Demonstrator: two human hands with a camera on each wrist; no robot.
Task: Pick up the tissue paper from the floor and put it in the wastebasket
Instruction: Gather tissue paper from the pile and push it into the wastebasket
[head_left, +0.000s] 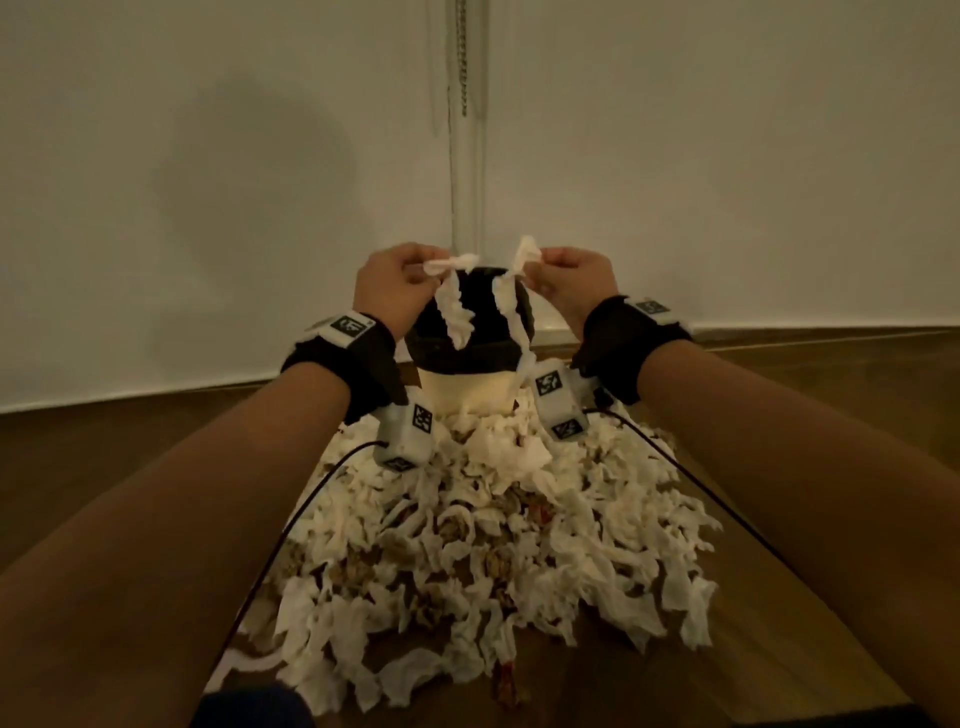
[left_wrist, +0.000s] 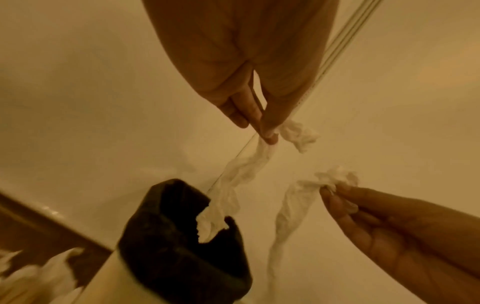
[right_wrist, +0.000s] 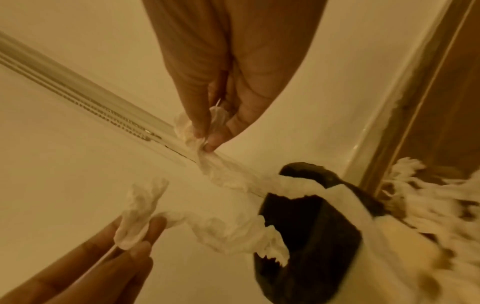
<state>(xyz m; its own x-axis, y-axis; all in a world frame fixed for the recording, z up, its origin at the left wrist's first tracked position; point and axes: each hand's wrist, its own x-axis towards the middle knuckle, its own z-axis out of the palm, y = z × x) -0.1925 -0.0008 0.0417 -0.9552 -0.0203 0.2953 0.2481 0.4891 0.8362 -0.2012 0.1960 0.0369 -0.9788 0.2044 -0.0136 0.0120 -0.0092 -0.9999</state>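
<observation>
We've got both hands up over the wastebasket (head_left: 467, 332), w/ its dark-lined mouth directly below and between them. Left hand (head_left: 392, 283) pinches one tissue strip (head_left: 457, 312); right hand (head_left: 574, 280) pinches a second strip (head_left: 514, 312). Each strip hangs long axis vertical. The left one's tail sits right over the opening, so that hand looks better placed; the right one trails along the rim's right side and may catch the edge, we reckon. Strips are white, twisted, crumpled, limp. Below our wrists, nearer us, a big heap of tissue (head_left: 493, 545) covers the floor (head_left: 130, 441), so lots left to go.
</observation>
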